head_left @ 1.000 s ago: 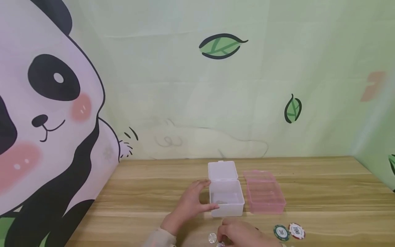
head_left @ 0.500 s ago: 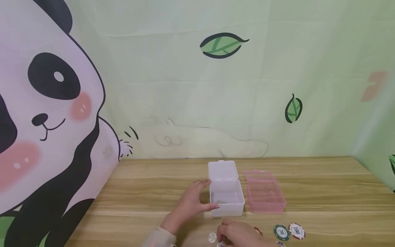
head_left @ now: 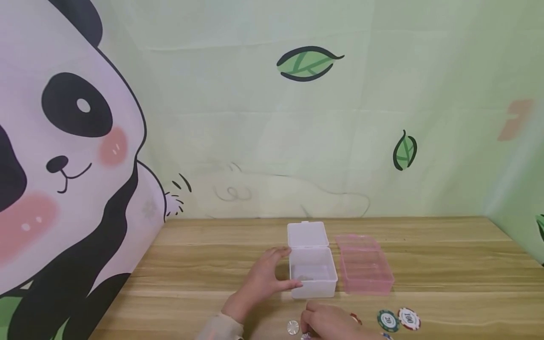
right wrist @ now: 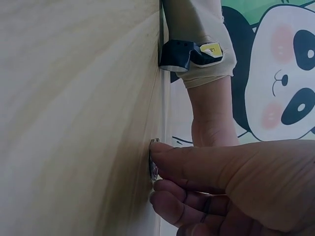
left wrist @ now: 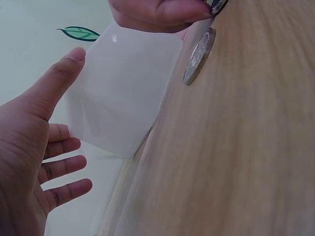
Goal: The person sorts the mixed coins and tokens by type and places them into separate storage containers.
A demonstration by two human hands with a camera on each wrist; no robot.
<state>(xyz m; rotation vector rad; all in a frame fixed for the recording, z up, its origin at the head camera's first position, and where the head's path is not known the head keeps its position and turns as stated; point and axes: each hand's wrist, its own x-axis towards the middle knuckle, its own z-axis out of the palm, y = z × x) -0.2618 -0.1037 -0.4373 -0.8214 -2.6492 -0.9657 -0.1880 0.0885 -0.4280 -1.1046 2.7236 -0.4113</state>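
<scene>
A translucent white box (head_left: pixel 313 289) stands with its lid raised. My left hand (head_left: pixel 261 274) spans its left side, thumb along the front and index finger at the back corner; in the left wrist view the fingers are fairly straight and spread. Low on the table, my right hand (head_left: pixel 329 321) pinches a small shiny disc (right wrist: pixel 153 160) between thumb and fingers, the thumb covering much of it. A second silvery round disc (head_left: pixel 293 327) with ray-like facets lies just left of the right hand. Something small and greyish (head_left: pixel 302 277) shows inside the white box.
Right of the white box stands a translucent pink box (head_left: pixel 367 278). A green-edged poker chip (head_left: pixel 388 320) marked 20 and a red-edged one (head_left: pixel 409 318) marked 100 lie at right. A red-edged piece (head_left: pixel 356 318) is partly hidden behind the right hand.
The right hand shifts very slightly, and the red-edged piece behind it shows more than a second ago. The left hand and both boxes stay in place.
</scene>
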